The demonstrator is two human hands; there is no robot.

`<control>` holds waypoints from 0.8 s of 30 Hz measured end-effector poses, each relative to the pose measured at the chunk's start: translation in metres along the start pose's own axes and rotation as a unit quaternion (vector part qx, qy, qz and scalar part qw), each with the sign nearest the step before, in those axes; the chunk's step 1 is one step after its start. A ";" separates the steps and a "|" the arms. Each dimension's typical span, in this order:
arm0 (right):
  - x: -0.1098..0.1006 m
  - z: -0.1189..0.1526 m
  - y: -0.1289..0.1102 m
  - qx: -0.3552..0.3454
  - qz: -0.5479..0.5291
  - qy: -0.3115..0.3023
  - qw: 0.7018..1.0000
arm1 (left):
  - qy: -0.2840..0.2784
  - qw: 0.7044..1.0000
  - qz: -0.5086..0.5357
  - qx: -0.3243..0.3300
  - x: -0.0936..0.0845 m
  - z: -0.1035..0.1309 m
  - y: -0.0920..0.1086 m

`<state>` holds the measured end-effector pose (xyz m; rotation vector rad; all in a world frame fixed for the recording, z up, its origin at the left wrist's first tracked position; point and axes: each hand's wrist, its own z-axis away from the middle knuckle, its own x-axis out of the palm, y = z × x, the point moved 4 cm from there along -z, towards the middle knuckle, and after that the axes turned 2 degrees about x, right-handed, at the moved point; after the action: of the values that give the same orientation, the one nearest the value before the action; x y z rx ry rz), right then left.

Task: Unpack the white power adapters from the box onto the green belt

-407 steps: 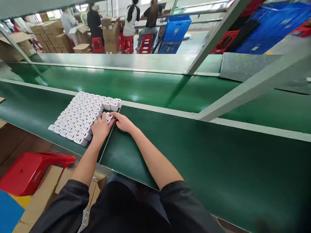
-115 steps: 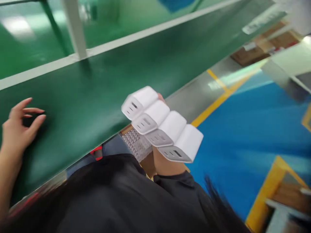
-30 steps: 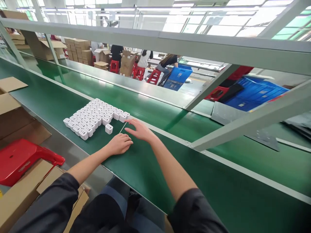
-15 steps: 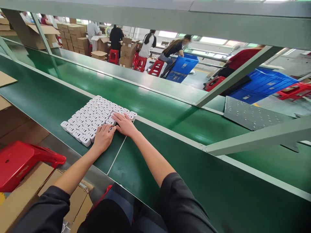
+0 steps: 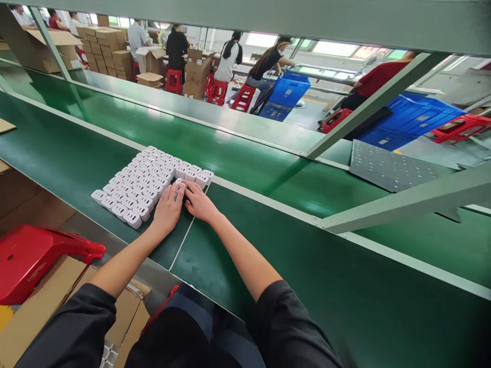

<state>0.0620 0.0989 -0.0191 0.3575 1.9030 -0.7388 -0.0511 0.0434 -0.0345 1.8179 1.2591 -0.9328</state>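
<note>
White chargers, slotted faces up, stand packed side by side in a slanting block on the green counter. In the head view, the block reaches from the pale rail along the counter's far edge to near its close edge, left of a thin seam that crosses the surface. Its farthest rows run further right, leaving a notch on the block's right side.

At that notch the left hand lies with its fingers bent over one or more chargers. The right hand is just beside it, fingertips on the same small group, thumb tucked inward. Neither hand is clenched into a fist; how firmly either one grasps is hidden by the fingers.

Beyond the rail runs a second green surface, with a speckled dark board at its far right. Past that, people sit on red stools near stacked blue crates. Below the counter's close edge, at left, are a red stool and open cardboard.
</note>
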 end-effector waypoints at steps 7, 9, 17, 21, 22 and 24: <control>-0.011 0.032 0.002 0.042 -0.033 0.063 0.997 | 0.022 0.999 0.029 0.031 -0.014 0.006 0.009; -0.009 0.038 0.004 0.073 -0.065 0.086 0.991 | 0.001 1.000 0.003 -0.027 -0.016 0.003 0.012; 0.003 0.047 0.008 0.108 -0.151 0.112 0.976 | -0.114 0.982 -0.030 -0.149 -0.017 -0.024 0.020; -0.001 0.050 0.008 0.124 -0.140 0.125 0.974 | -0.120 0.981 -0.041 -0.148 -0.015 -0.027 0.019; -0.002 0.051 0.008 0.127 -0.138 0.128 0.974 | -0.121 0.981 -0.044 -0.143 -0.014 -0.027 0.019; -0.004 0.052 0.008 0.134 -0.140 0.140 0.971 | -0.122 0.983 -0.049 -0.131 -0.013 -0.026 0.020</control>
<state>0.1057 0.0725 -0.0334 0.3813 2.1485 -1.1937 -0.0311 0.0551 -0.0078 1.4045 1.2585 -0.9612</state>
